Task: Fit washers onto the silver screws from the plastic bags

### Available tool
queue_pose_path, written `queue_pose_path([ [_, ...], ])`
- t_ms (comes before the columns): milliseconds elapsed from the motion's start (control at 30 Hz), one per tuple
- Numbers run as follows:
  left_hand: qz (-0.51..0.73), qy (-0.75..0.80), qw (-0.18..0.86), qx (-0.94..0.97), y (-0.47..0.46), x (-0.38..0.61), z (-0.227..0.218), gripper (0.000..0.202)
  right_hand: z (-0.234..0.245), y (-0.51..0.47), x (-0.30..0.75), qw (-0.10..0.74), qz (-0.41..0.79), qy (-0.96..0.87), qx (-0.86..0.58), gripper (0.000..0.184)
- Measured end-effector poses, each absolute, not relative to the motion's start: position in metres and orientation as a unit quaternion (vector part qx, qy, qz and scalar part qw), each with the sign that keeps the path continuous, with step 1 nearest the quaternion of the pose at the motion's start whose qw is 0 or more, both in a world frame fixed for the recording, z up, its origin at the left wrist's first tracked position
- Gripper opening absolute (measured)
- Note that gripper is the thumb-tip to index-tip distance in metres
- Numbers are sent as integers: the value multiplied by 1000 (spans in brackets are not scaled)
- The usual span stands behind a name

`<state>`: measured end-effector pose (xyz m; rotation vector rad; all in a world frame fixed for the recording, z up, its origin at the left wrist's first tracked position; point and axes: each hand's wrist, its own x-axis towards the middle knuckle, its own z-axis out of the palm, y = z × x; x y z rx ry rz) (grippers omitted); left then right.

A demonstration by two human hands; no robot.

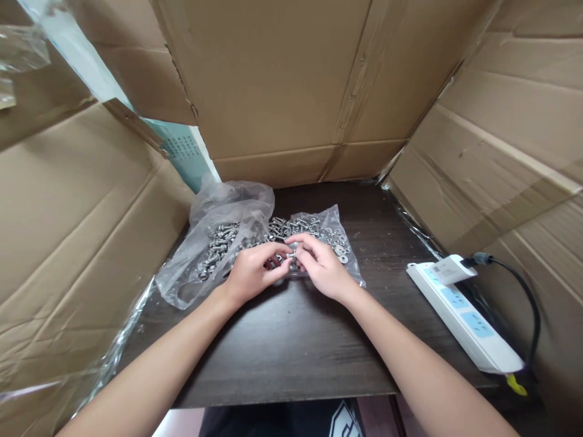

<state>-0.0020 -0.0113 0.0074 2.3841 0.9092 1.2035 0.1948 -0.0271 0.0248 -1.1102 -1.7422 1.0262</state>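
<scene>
My left hand [257, 270] and my right hand [324, 271] meet over the near side of a heap of metal hardware. Both have curled fingers, with the thumbs and fingertips drawn close around a small silvery piece [290, 256], too small to name. Loose bolts [285, 227] lie just beyond my fingertips. Flat washers [340, 249] are spread on a clear plastic bag [330, 220] by my right hand. More bolts [221, 246] sit to the left, in and under a crumpled clear plastic bag [182, 288]. My fingers hide part of the pile.
Brown cardboard panels [282, 79] wall in the dark wooden table [282, 352] at the back and both sides. On the right lies a white power strip [469, 321] with a white adapter [449, 269] and a black cable [531, 297]. The table's front edge is near my body.
</scene>
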Motion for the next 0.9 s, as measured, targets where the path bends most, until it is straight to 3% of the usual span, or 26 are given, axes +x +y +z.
queue_pose_path([
  [433,400,330,172,837,-9,-2,5,13,25,-28,194,420,338,-714,-446,31],
  [900,407,338,156,834,-11,-2,5,13,31,-27,196,446,380,-678,-445,29],
])
